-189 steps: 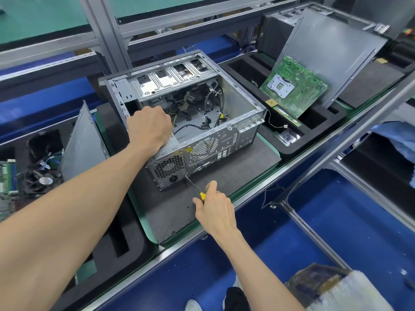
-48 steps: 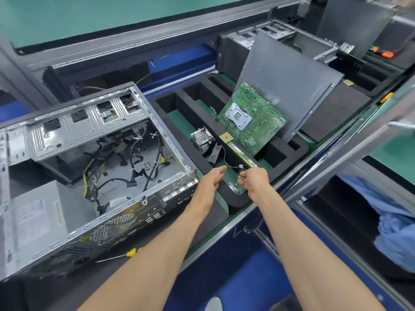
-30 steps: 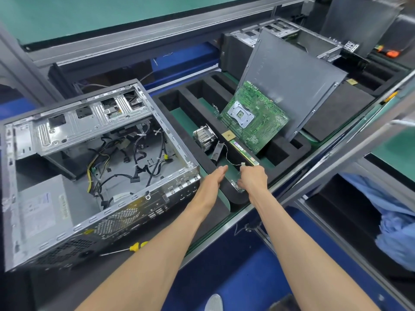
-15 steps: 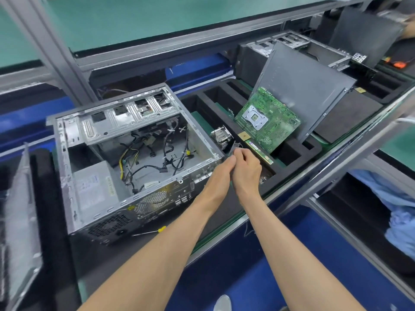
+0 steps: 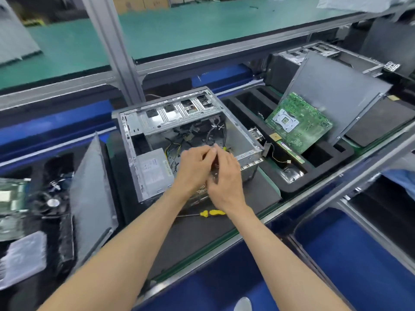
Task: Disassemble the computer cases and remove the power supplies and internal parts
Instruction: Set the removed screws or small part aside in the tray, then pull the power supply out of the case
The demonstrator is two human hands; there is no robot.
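Above the open grey metal computer case point(image 5: 190, 140), my left hand point(image 5: 193, 169) and right hand point(image 5: 224, 178) pinch something small, unidentifiable; yellow-handled screwdriver point(image 5: 211, 213) lies before it, ready.

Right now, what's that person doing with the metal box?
A person is taking apart a computer case. Both hands, left and right, are together over the open case, fingers curled on something small that is too blurred to name. The power supply is still inside with loose wires. A screwdriver lies in front on the mat. A motherboard already sits in the foam tray to the right.
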